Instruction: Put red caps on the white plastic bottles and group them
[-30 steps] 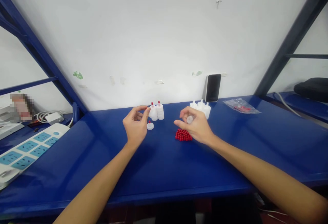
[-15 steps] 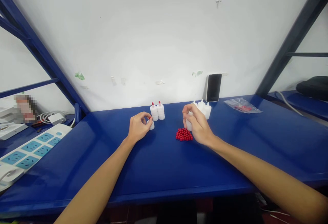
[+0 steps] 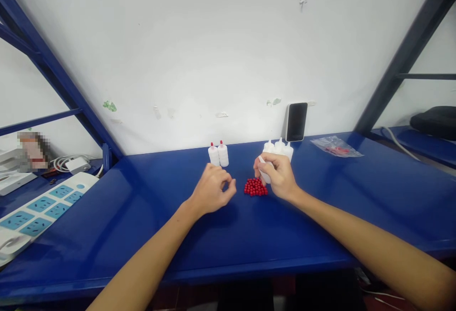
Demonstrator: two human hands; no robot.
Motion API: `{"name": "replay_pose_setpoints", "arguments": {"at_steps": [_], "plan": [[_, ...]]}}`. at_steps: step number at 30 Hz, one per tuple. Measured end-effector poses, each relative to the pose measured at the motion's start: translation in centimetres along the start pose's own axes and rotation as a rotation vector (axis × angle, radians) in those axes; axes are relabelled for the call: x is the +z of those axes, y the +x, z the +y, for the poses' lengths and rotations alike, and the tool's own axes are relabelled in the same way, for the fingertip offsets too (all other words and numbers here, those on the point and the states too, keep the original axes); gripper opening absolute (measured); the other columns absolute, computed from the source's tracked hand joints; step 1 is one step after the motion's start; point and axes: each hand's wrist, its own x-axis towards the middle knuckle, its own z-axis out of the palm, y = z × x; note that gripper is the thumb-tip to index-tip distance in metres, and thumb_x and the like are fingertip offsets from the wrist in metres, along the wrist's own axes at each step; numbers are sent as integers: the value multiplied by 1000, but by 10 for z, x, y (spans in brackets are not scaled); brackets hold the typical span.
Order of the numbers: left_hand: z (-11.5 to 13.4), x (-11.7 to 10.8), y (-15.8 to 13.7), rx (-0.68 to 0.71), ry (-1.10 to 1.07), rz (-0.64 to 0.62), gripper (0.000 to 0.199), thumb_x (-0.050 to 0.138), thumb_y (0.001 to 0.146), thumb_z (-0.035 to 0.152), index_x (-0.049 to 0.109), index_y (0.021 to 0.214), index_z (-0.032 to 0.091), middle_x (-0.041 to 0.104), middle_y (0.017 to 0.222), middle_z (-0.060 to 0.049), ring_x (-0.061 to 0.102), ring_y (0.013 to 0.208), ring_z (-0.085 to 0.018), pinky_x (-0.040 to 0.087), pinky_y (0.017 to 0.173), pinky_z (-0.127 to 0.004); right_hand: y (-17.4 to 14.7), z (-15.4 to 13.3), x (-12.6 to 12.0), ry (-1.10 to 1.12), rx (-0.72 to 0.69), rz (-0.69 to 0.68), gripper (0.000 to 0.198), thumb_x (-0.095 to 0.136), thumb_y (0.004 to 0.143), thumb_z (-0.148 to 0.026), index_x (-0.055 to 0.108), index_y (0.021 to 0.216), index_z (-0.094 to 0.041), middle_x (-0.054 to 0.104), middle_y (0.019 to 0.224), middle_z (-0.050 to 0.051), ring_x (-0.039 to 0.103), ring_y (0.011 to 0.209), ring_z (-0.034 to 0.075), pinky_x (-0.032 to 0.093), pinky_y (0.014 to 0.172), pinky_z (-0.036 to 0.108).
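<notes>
My right hand (image 3: pixel 280 173) is closed around a white squeeze bottle (image 3: pixel 265 176); its bare nozzle tilts up and to the left. The grip lies just above the right side of a cluster of small red caps (image 3: pixel 255 187) on the blue table. My left hand (image 3: pixel 213 188) hovers left of the caps, fingers loosely curled, with a gap between thumb and forefinger and nothing seen in it. Behind it stand two white bottles (image 3: pixel 223 155) with red caps. Several uncapped white bottles (image 3: pixel 288 150) stand upright behind my right hand.
A black-screened white device (image 3: pixel 297 121) leans on the wall. Right of it lies a clear plastic bag (image 3: pixel 337 147) with red pieces inside. A power strip (image 3: pixel 46 211) runs along the table's left side. Blue frame posts (image 3: pixel 89 121) rise at the left.
My left hand has moved right, away from the small white bottle it was touching, toward the red caps. My right hand has lowered slightly, and a white bottle now shows tilted in its grip.
</notes>
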Motion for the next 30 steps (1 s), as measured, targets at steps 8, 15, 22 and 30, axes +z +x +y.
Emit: {"name": "replay_pose_setpoints", "arguments": {"at_steps": [8, 15, 22, 30], "plan": [[9, 11, -4, 137, -25, -285, 27, 47, 95, 24, 63, 116, 18, 62, 97, -5, 59, 76, -14, 46, 68, -26, 5, -1, -5, -97, -161, 0, 22, 47, 81, -26, 57, 63, -18, 61, 68, 3, 55, 68, 18, 41, 67, 32], [4, 10, -4, 159, 17, -322, 29, 46, 97, 28, 65, 118, 21, 60, 100, -5, 60, 83, -16, 50, 76, -28, -2, 5, -1, 83, -36, -36, 20, 47, 89, -31, 53, 74, -20, 57, 55, -3, 51, 42, 13, 36, 44, 26], [5, 12, -4, 201, -8, -293, 29, 48, 97, 27, 64, 120, 19, 60, 107, -7, 59, 93, -18, 51, 83, -30, -1, 1, 1, -39, -73, -19, 24, 44, 92, -30, 52, 72, -19, 52, 57, -4, 45, 41, 9, 34, 42, 24], [6, 14, -3, 262, -58, -290, 27, 46, 98, 24, 66, 115, 16, 66, 108, -6, 58, 98, -19, 50, 89, -32, -1, 2, 0, -116, -119, -57, 27, 43, 95, -33, 51, 74, -19, 51, 59, -3, 45, 49, 10, 35, 49, 25]]}}
